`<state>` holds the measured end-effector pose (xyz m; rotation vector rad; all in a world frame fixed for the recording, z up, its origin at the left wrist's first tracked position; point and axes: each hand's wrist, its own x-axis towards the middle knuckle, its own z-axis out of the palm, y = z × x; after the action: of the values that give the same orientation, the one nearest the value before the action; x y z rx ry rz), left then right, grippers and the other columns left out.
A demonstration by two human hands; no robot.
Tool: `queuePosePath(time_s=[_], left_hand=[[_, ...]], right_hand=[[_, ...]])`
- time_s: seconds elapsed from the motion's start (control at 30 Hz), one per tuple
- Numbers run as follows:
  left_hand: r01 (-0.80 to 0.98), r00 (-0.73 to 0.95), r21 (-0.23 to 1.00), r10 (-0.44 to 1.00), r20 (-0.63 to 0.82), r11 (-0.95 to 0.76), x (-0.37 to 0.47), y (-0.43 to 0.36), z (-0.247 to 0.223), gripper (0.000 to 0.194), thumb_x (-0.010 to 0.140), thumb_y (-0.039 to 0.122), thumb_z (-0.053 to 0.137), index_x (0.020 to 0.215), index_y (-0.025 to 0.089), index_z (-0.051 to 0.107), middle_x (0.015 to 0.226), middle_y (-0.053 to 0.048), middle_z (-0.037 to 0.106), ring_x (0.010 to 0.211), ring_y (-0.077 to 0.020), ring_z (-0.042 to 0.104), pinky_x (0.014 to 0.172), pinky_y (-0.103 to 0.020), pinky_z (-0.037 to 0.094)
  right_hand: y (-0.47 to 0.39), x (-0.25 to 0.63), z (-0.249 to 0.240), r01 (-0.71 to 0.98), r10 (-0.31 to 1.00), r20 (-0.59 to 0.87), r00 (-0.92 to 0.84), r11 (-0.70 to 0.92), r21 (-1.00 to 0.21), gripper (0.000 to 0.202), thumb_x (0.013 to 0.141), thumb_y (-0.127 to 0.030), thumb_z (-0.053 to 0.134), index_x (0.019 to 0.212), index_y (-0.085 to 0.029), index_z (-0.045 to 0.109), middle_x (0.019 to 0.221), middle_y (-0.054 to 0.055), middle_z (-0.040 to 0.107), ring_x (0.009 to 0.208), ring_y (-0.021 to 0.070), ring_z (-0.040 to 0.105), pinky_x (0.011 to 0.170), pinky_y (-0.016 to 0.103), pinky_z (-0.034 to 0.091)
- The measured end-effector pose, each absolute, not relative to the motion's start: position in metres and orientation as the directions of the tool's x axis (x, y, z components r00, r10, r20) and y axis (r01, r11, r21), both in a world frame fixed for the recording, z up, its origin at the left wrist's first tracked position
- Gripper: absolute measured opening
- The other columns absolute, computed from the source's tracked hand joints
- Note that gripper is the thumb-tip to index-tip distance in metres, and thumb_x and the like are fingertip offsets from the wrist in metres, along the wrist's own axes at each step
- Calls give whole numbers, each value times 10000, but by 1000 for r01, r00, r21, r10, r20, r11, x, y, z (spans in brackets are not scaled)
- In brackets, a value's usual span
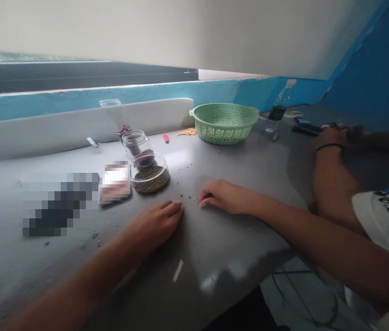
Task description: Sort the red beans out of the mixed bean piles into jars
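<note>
My left hand [162, 221] rests on the grey table, fingers bent and pressed together; what they hold, if anything, is hidden. My right hand [219, 195] is opposite, curled, with thumb and fingertips near the tabletop; anything inside is out of sight. A few loose beans [190, 197] lie between the two hands. Beyond my left hand stands a low round clear container [164, 178] with small dark green beans [150, 180]. Behind it, a clear jar [135, 136] contains dark red beans [145, 157]. Farther back, a taller clear jar [111, 112] has mottled red beans [124, 130].
A green colander [225, 137] stands at the back beside a pile of yellow kernels [187, 131] and a red piece [166, 138]. Two blurred-out objects lie left. Another person's hand [332, 135] and a plastic bottle [277, 110] are at right. A white strip [178, 271] lies in front.
</note>
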<state>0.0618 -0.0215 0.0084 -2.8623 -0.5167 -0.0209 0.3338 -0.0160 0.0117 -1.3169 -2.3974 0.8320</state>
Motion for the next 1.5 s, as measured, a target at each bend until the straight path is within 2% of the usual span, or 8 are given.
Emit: queuePosePath(time_s=[0.4, 0.6, 0.73, 0.97, 1.1, 1.27, 1.37, 1.5], left_hand=[[367, 929, -136, 369, 18, -920, 77, 11, 26, 226, 903, -23, 515, 881, 144, 664, 942, -86, 683, 851, -205, 636, 792, -333, 548], [427, 900, -120, 433, -36, -896, 90, 29, 24, 61, 983, 171, 647, 930, 141, 652, 929, -15, 680, 810, -147, 657, 769, -321, 592], [450, 888, -133, 459, -42, -883, 80, 31, 28, 191, 986, 335, 700, 978, 147, 674, 933, -15, 698, 815, -148, 678, 766, -336, 613], [727, 686, -174, 695, 215, -664, 24, 81, 87, 243, 1010, 393, 658, 1035, 152, 675, 965, -27, 700, 835, -160, 679, 794, -366, 610], [760, 650, -146, 743, 156, -634, 14, 101, 98, 239, 1006, 386, 670, 948, 154, 694, 778, 22, 680, 653, -122, 634, 698, -315, 587], [724, 676, -117, 664, 320, -680, 24, 51, 70, 381, 1065, 177, 370, 1216, 138, 718, 1145, -162, 786, 958, -229, 762, 877, -463, 638], [522, 840, -73, 497, 216, -850, 40, 19, 36, 441, 981, 67, 450, 1318, 201, 700, 1342, -109, 759, 1199, -200, 743, 1027, -370, 633], [427, 895, -60, 412, 169, -902, 62, 7, 3, 593, 940, -13, 402, 1492, 143, 554, 1547, -156, 611, 1433, -213, 599, 1165, -370, 558]], right_hand=[[-6, 359, 11, 716, 919, -93, -384, 233, -657, 151, 870, -309, 759, 904, -182, 833, 874, 38, 801, 774, 165, 661, 718, 263, 434], [20, 363, 17, 776, 898, -153, -413, 259, -575, 189, 854, -346, 751, 879, -176, 831, 780, 21, 764, 724, 158, 611, 688, 260, 395], [26, 367, 17, 786, 902, -153, -404, 257, -562, 168, 819, -333, 785, 860, -176, 827, 800, 28, 776, 745, 163, 631, 696, 256, 402], [12, 381, 7, 783, 921, -92, -378, 265, -563, 184, 901, -331, 727, 917, -171, 816, 901, 60, 802, 819, 187, 679, 732, 259, 431], [29, 359, 20, 801, 887, -94, -452, 357, -480, 102, 889, -258, 766, 856, -181, 823, 863, 74, 796, 818, 191, 674, 740, 266, 416], [48, 352, 21, 765, 873, -103, -477, 354, -538, 49, 832, -222, 809, 830, -180, 835, 798, 36, 788, 733, 152, 657, 681, 235, 416], [45, 365, 12, 759, 892, -86, -443, 323, -565, 96, 858, -246, 783, 878, -169, 837, 820, 32, 792, 755, 148, 657, 684, 228, 415], [38, 370, 7, 756, 911, -31, -412, 322, -570, 101, 877, -241, 780, 900, -157, 830, 865, 50, 800, 784, 152, 653, 713, 238, 412]])
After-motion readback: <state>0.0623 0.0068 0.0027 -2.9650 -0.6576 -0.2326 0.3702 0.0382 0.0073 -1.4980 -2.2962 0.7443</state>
